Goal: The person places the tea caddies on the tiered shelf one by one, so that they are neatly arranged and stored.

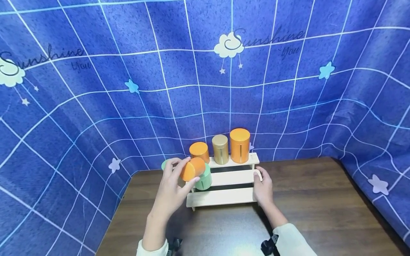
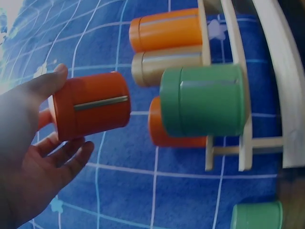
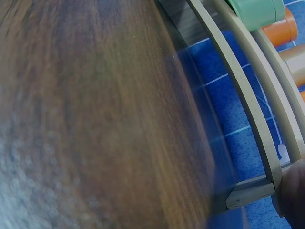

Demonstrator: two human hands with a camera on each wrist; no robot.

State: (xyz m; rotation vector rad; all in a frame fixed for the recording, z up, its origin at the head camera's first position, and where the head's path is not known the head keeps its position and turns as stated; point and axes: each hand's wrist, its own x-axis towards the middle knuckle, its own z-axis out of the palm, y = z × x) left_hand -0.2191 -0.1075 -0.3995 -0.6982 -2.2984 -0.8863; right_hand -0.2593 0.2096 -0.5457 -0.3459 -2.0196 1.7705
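My left hand (image 1: 171, 195) pinches an orange canister (image 2: 95, 106) between thumb and fingers. Tilted on its side in the air, it overlaps a green canister (image 1: 205, 180) in the head view. That green canister stands at the left end of the middle tier of a pale wooden three-tier rack (image 1: 224, 197). Along the top tier stand an orange canister (image 1: 199, 150), a gold canister (image 1: 220, 150) and a taller orange canister (image 1: 240, 146). At the rack's right end, my right hand (image 1: 265, 187) grips the middle tier, thumb on top.
A second green canister (image 2: 257, 217) is low down beyond the rack's left end, mostly hidden by my left hand in the head view. Blue gridded cloth (image 1: 198, 99) hangs behind and at both sides of the brown wooden table (image 1: 307, 199).
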